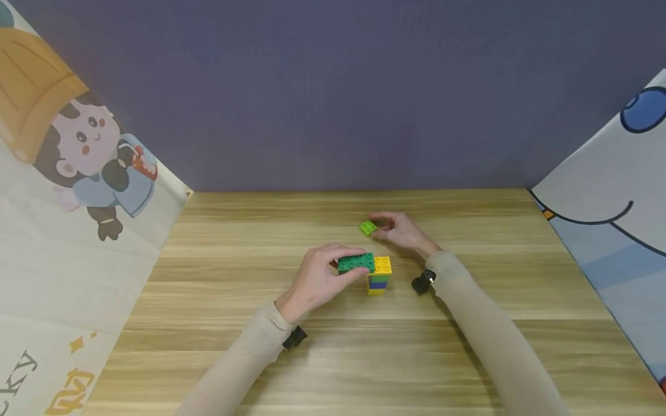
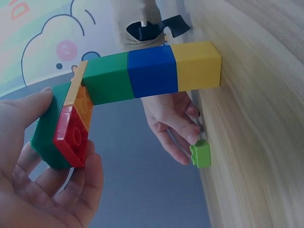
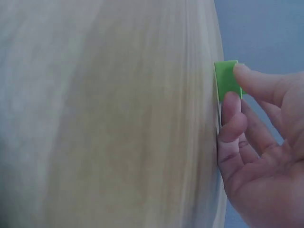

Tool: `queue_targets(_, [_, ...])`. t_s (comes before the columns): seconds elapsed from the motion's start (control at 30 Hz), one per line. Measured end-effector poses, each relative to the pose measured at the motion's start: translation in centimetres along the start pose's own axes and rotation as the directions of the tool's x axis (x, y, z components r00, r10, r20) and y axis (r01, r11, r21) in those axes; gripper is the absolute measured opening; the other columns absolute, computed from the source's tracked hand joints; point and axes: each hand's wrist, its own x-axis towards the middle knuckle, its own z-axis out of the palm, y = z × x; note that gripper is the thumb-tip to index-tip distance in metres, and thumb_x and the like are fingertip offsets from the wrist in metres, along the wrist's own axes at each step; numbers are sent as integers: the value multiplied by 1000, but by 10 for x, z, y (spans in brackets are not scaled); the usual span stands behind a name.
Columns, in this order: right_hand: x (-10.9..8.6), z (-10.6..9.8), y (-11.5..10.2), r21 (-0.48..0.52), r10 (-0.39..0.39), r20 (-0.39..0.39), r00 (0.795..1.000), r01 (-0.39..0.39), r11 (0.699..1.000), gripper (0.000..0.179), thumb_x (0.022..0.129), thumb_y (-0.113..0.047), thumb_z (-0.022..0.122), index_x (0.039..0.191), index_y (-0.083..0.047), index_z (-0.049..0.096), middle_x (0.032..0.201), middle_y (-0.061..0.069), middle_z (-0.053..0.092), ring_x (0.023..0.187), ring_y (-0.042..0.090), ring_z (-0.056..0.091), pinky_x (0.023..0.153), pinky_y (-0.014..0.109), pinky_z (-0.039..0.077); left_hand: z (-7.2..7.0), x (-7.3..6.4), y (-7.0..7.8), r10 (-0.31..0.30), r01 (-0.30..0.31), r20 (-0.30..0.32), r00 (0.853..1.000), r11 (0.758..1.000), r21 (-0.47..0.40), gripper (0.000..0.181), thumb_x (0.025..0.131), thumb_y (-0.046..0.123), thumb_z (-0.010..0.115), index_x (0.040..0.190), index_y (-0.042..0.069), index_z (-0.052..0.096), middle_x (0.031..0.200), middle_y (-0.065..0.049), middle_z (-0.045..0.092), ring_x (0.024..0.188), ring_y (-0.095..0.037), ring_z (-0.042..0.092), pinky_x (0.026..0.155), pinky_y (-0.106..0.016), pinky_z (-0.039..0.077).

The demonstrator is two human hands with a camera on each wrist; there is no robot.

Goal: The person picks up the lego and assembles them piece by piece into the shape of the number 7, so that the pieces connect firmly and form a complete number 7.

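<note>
My left hand (image 1: 317, 280) grips a dark green brick (image 1: 356, 263) between thumb and fingers, at the top of a brick stack. Under it sit a red brick (image 2: 71, 137) and a flat yellow-orange brick (image 1: 383, 265), which caps a column of a green brick (image 2: 108, 78), a blue brick (image 2: 153, 71) and a yellow brick (image 2: 197, 66). On the table behind the stack lies a small lime green brick (image 1: 368, 228). My right hand (image 1: 403, 231) has its fingertips close around this brick, the thumb seeming to touch its side; firm contact is unclear.
The wooden table (image 1: 260, 370) ends at a dark blue-grey wall (image 1: 333, 104). Printed cartoon sheets stand along the left side (image 1: 52, 260) and right side (image 1: 588, 173). A black wrist device (image 1: 424, 281) hangs by the right cuff, another device (image 1: 295, 338) by the left.
</note>
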Motion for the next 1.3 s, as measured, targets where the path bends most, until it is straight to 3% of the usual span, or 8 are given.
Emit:
queue_targets(0.3, [2,2,3,-8,-6,-3,1000,6,1000,53,97,-25,79,147,-16,63,153,11,62,120,33,66,105,54,55,0,-1,-1,7,-7,3,1000,1000,-3,35,91,28,87,124,17,81,116,-1,81,88,-9,69,72,-41,63])
queue_targets(0.63, [3,4,2,-21,-20,4,1000,20,1000,50,97,-21,79,145,-15,66,146,13,67,109,28,68,92,39,55,-3,-2,0,7,-7,-6,1000,1000,-16,34,93,30,85,125,19,81,117,0,81,90,-9,70,72,-33,62])
queue_targets(0.8, [3,3,1,-18,-28,-6,1000,28,999,50,96,-22,81,144,-14,67,144,14,68,111,30,70,96,45,58,-2,-2,0,5,-5,-6,1000,1000,-9,34,92,29,86,124,19,81,118,0,81,90,-8,70,72,-35,63])
queue_targets(1.03, [1,2,1,-15,-45,-18,999,44,999,51,95,-23,82,143,-13,68,146,13,67,115,32,72,101,51,59,-2,-1,0,6,-6,-1,1000,1000,-4,34,92,30,86,124,20,81,119,2,81,92,-7,72,72,-26,61])
queue_targets(1.17, [-3,0,-1,-15,-43,-22,999,43,999,51,95,-25,82,142,-13,68,145,13,68,112,29,72,94,43,61,-2,-1,0,0,0,5,1000,1000,1,34,92,31,86,125,21,81,120,4,81,94,-7,72,72,-29,62])
queue_targets(1.3, [-10,-3,-5,19,-39,-19,999,40,999,51,95,-26,83,142,-12,68,139,14,71,100,28,72,77,34,61,-3,-2,-1,-8,8,7,1000,1000,-6,34,93,31,85,125,21,81,120,4,80,93,-7,72,72,-32,62])
